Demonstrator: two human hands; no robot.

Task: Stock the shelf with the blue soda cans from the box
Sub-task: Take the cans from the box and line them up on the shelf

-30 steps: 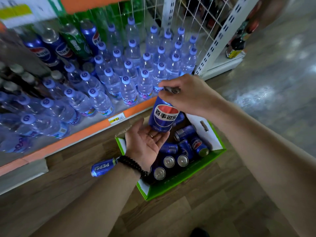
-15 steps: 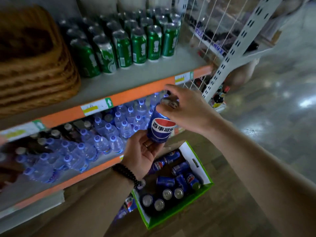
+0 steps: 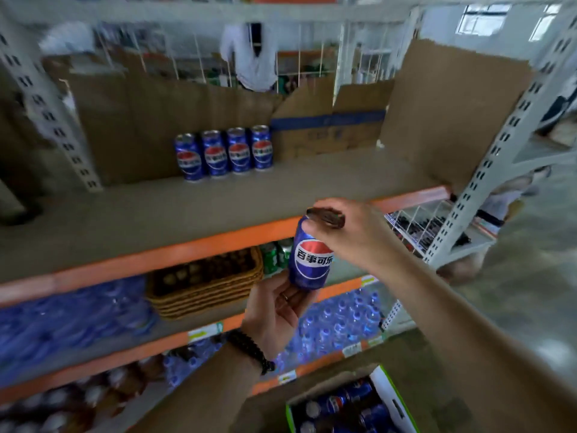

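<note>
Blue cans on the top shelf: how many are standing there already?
4. They stand upright in one row at the back of the top shelf: first, second, third, fourth. No more show behind them, though cardboard could hide some.

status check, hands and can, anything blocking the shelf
Right hand grips blue can by the top; left hand cups its base. Four cans stand at back of top shelf. Nothing blocking beside them.
</note>
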